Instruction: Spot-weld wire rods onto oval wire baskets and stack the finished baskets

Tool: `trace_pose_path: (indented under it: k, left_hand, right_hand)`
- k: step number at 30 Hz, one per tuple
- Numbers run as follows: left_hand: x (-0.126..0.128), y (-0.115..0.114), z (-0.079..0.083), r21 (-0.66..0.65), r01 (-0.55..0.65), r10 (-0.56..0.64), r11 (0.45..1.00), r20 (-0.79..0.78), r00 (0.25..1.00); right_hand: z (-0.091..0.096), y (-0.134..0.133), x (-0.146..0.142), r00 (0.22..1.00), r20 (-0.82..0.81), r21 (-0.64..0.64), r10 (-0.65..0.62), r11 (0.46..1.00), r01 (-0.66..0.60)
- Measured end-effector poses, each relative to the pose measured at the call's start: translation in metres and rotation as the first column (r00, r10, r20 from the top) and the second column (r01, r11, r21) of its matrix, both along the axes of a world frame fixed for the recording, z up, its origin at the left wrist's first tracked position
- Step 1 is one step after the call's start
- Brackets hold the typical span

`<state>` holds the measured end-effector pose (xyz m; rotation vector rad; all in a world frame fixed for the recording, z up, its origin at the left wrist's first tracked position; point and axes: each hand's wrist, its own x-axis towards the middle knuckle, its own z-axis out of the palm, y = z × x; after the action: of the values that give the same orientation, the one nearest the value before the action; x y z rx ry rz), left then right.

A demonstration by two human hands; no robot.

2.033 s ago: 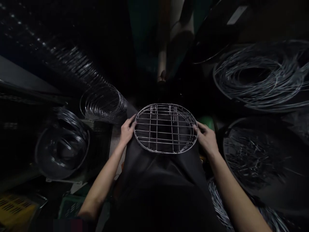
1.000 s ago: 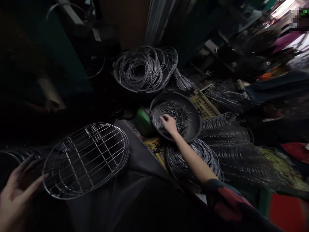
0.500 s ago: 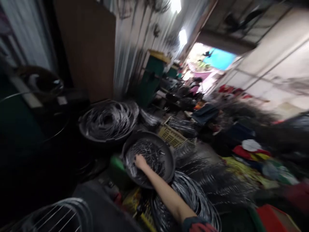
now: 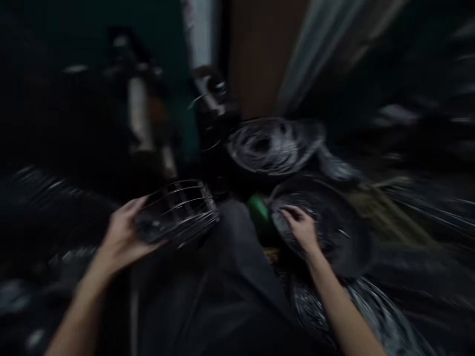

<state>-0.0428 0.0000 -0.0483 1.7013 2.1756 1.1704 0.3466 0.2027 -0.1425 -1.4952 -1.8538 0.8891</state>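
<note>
My left hand is wrapped around the near end of a bundle of bent metal wire frames, its thumb below and its fingers above. The bundle is held over my dark-trousered leg. To the right, my right hand is at the left side of a wide dark basin, with fingertips drawn together; anything between them is too blurred to make out. Short wire pieces lie in that basin, partly hidden by the hand.
Behind the basin stands another wide basin filled with coiled wire. More wire coils lie on the floor under my right forearm. A green object sits between my leg and the basin. A yellowish crate is at the right. Dark machinery rises at the left.
The view has swung left and down and become darker. My left hand, with the wire frames in it, has come into sight. My right hand is still at the basin.
</note>
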Motion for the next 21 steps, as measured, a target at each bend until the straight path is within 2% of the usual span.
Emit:
trace_pose_path:
  k: [2, 4, 6, 8, 9, 10, 12, 13, 14, 17, 18, 19, 21]
  left_hand:
    - [0.014, -0.013, -0.03, -0.106, 0.003, -0.021, 0.994, -0.17, 0.985]
    - [0.027, -0.015, -0.056, -0.195, 0.023, -0.072, 0.981, -0.251, 0.965]
    - [0.038, -0.012, -0.071, -0.237, 0.045, -0.11, 0.97, -0.268, 0.957]
    - [0.043, -0.01, -0.077, -0.236, 0.027, -0.086, 0.971, -0.244, 0.966]
    - [0.043, -0.011, -0.079, -0.229, 0.009, -0.061, 0.973, -0.22, 0.974]
    - [0.042, -0.012, -0.08, -0.223, -0.005, -0.04, 0.975, -0.193, 0.98]
    - [0.039, -0.014, -0.083, -0.218, -0.007, -0.026, 0.976, -0.148, 0.989]
    - [0.038, -0.014, -0.084, -0.218, 0.0, -0.031, 0.976, -0.136, 0.99]
    - [0.037, -0.015, -0.085, -0.217, 0.007, -0.037, 0.976, -0.133, 0.99]
    - [0.037, -0.013, -0.085, -0.213, 0.013, -0.046, 0.977, -0.153, 0.987]
    - [0.038, -0.012, -0.084, -0.213, 0.015, -0.05, 0.977, -0.16, 0.986]
    - [0.038, -0.012, -0.082, -0.212, 0.018, -0.054, 0.977, -0.165, 0.985]
    - [0.035, -0.011, -0.078, -0.208, 0.022, -0.056, 0.978, -0.159, 0.986]
  right_hand:
    - [-0.013, -0.027, -0.018, 0.986, -0.15, -0.047, 0.069, 0.996, -0.077]
    - [-0.021, -0.055, -0.035, 0.967, -0.2, -0.158, 0.16, 0.968, -0.193]
    - [-0.017, -0.073, -0.049, 0.951, -0.195, -0.248, 0.24, 0.926, -0.285]
    - [0.0, -0.077, -0.066, 0.923, -0.212, -0.283, 0.321, 0.884, -0.373]
    - [0.012, -0.075, -0.077, 0.888, -0.227, -0.299, 0.399, 0.839, -0.454]
    - [0.024, -0.071, -0.09, 0.834, -0.241, -0.319, 0.497, 0.771, -0.552]
    - [0.047, -0.062, -0.119, 0.685, -0.247, -0.35, 0.686, 0.596, -0.723]
    - [0.054, -0.059, -0.135, 0.623, -0.218, -0.346, 0.751, 0.537, -0.769]
    - [0.058, -0.057, -0.15, 0.587, -0.153, -0.323, 0.795, 0.521, -0.79]
    - [0.055, -0.062, -0.182, 0.548, 0.208, -0.133, 0.81, 0.578, -0.805]
    - [0.05, -0.066, -0.186, 0.517, 0.327, -0.057, 0.791, 0.563, -0.825]
    - [0.046, -0.07, -0.188, 0.475, 0.422, 0.007, 0.772, 0.521, -0.853]
    - [0.039, -0.076, -0.186, 0.384, 0.537, 0.095, 0.751, 0.399, -0.912]
